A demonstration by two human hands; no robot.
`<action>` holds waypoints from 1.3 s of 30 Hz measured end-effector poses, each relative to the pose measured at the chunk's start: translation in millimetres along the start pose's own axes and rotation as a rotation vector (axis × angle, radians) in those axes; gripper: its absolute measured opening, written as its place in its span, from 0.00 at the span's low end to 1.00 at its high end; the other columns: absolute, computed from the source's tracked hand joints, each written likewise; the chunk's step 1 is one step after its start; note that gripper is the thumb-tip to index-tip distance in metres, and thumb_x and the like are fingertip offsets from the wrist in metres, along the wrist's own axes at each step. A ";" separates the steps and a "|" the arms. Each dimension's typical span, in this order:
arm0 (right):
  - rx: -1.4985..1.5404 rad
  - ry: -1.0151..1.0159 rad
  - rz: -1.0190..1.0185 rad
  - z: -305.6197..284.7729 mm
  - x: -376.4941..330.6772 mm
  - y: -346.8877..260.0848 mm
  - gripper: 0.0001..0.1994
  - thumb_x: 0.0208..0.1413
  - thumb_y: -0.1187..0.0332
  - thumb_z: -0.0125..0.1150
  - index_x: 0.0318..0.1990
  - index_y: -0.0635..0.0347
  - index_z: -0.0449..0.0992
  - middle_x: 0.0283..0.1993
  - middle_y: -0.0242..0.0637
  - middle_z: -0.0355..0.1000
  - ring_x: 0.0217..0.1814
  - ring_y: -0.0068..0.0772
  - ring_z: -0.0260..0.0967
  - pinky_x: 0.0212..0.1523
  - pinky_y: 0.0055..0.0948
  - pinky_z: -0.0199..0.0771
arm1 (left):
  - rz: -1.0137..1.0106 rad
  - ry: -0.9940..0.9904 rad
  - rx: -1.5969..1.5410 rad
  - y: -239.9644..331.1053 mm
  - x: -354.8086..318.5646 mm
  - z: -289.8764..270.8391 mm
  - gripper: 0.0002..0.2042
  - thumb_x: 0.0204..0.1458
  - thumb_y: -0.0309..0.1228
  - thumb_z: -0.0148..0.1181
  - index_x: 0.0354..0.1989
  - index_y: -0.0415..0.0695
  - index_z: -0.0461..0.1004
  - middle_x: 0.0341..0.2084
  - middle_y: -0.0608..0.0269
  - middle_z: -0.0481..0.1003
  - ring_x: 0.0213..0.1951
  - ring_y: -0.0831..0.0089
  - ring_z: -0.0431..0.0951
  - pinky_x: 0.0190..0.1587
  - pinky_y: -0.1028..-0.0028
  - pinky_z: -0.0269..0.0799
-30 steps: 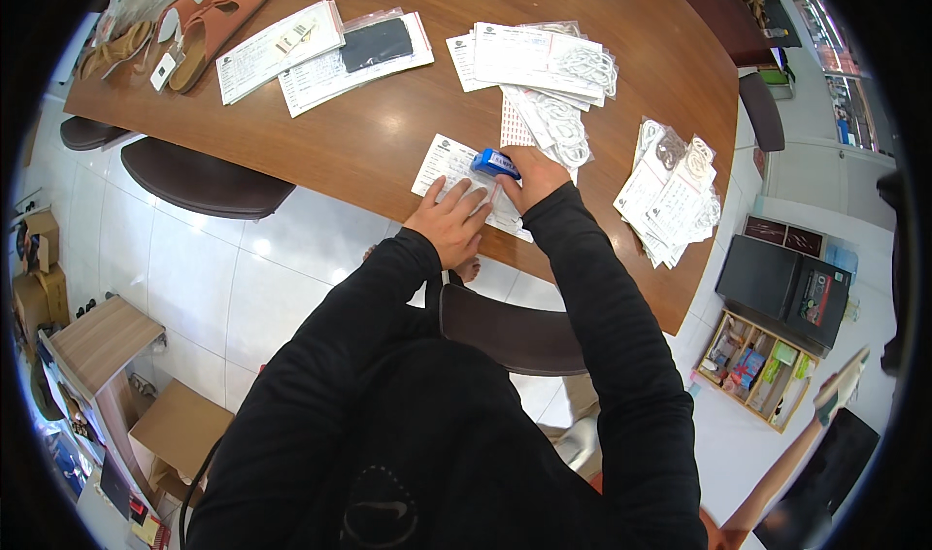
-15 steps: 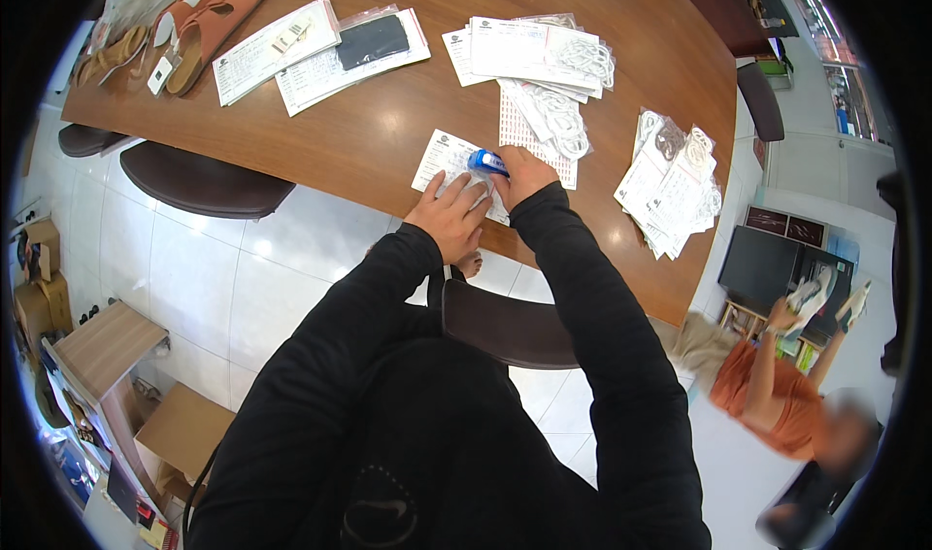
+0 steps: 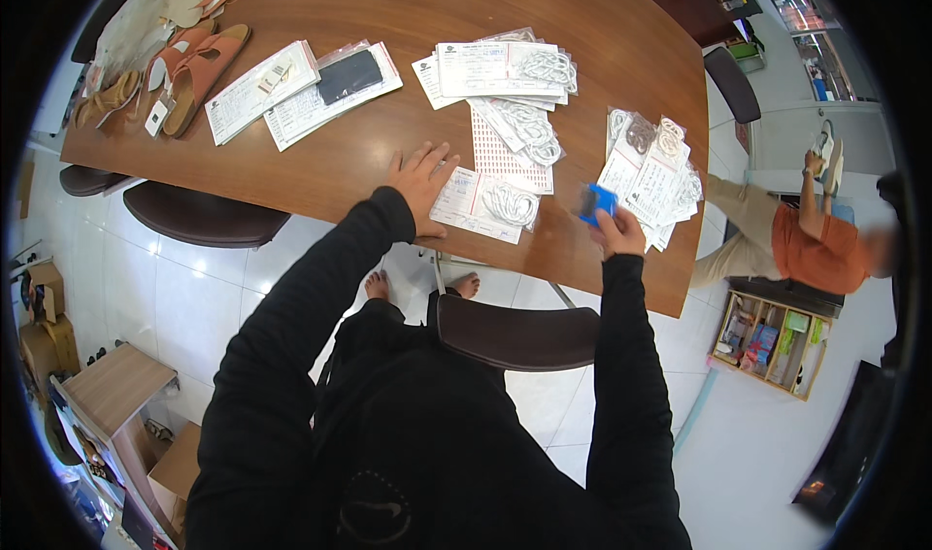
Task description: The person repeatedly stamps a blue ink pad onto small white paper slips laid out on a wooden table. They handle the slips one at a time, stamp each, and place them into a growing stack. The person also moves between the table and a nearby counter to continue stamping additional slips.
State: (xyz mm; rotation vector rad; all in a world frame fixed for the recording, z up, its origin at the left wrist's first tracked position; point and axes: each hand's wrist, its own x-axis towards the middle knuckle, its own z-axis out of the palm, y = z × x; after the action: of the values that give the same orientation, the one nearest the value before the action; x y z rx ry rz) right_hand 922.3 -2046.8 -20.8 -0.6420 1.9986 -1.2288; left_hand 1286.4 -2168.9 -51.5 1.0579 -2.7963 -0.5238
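Head view: I am pressing my left hand [image 3: 423, 179], fingers spread flat, on the table [image 3: 330, 166] at the left end of a printed slip [image 3: 466, 200] bearing a clear bag of white cord [image 3: 511, 203]. My right hand [image 3: 614, 228] is pinching a small blue block [image 3: 597, 201], lifted just right of the slip. The slip's long axis is running left to right between both hands, the left touching it, the right near but apart.

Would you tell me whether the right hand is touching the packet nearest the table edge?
Apart: the head view shows bare table between the right hand and packet.
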 end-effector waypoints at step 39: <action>0.527 -0.047 0.177 -26.9 -25.9 93.6 0.16 0.59 0.74 0.63 0.51 0.71 0.68 0.42 0.42 0.76 0.37 0.27 0.78 0.36 0.26 0.82 | -0.321 -0.058 -0.242 287.6 297.6 43.5 0.56 0.36 0.60 0.72 0.68 0.36 0.52 0.53 0.47 0.65 0.54 0.52 0.68 0.56 0.51 0.63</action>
State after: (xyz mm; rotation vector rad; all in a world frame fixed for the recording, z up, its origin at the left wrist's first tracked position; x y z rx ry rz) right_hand 913.2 -1973.2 -89.1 -0.2257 1.5553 -1.5272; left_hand 874.2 -2151.9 3.1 1.4590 -2.5324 -0.9132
